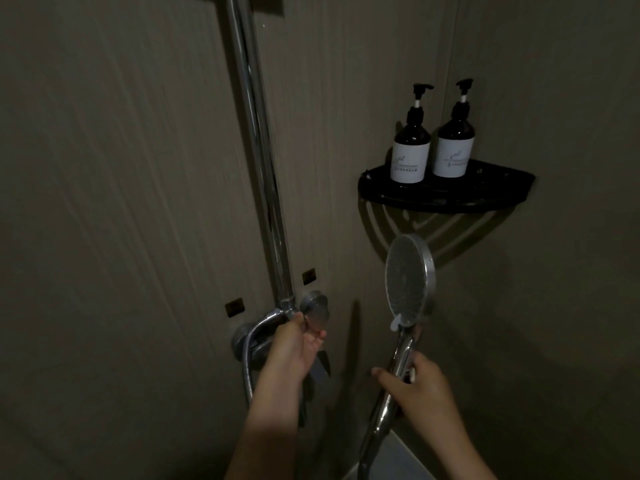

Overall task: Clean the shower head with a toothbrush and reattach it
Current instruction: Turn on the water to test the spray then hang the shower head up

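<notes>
Fingers of the right hand (420, 389) wrap tight around the shower head (408, 278) handle, face upright below the corner shelf (446, 199); left hand (294, 348) fingers pinch the mixer valve (311, 311). No toothbrush shows; I'd keep the head steady, angled towards the light

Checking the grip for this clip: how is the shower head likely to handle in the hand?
The shower head has a glossy chrome handle, so probably slippery. Its wide face likely makes it top-heavy above the right hand. The hose probably tugs.
</notes>
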`<action>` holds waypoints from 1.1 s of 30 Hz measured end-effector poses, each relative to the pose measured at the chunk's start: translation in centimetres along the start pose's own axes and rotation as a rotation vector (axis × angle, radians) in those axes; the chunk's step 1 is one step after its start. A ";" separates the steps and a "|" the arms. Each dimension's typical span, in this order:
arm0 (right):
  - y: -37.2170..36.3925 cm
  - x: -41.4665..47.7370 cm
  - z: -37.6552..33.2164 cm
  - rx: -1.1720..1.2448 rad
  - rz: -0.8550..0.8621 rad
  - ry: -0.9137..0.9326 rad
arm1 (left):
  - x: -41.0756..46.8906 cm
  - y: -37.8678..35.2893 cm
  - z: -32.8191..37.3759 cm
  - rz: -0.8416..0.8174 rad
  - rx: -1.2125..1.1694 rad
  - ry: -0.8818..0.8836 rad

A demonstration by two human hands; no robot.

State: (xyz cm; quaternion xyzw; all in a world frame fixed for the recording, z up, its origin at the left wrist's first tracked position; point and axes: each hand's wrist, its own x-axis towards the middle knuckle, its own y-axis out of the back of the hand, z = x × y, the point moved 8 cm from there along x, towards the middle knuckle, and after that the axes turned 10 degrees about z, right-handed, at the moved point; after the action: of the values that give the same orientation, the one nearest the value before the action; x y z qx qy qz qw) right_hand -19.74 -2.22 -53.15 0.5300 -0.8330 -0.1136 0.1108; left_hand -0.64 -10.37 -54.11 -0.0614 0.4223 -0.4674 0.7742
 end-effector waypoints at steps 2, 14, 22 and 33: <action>0.0 -0.1 0.1 -0.008 -0.003 0.004 | -0.2 0.2 -0.1 -0.026 0.003 -0.006; 1.1 -0.3 0.6 -0.110 0.029 0.020 | 0.6 7.0 -1.8 0.130 0.237 -0.308; 1.2 -0.2 0.7 -0.138 0.021 0.030 | 0.3 5.7 -5.2 -0.117 0.500 -0.189; 1.7 -0.2 0.7 -0.151 0.048 0.038 | 1.1 5.4 -4.9 -0.018 0.593 -0.291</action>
State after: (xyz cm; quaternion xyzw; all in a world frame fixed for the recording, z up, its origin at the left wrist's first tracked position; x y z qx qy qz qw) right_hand -21.34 -1.29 -53.34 0.5021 -0.8323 -0.1632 0.1688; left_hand -0.27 -6.76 -60.54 0.0971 0.1522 -0.5630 0.8065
